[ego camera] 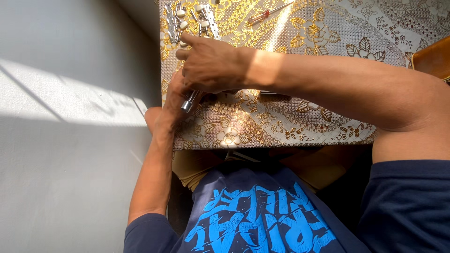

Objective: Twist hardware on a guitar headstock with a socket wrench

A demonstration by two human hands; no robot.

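One metal rod (189, 101), held in the fingers of the left hand (174, 100); right hand (211, 63) curled above it, grip unclear. One screwdriver (267, 13) and a pile of metal parts (190, 21), too tangled to count, lie on the tabletop (290, 117).

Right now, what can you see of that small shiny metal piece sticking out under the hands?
The metal piece looks like a short silver cylinder, polished and catching sunlight, with a darker open end pointing down-left. It sits tilted at the left edge of the patterned tablecloth. The left hand closes round it from below, and the right hand covers its upper part, so its full length and any other parts are hidden.
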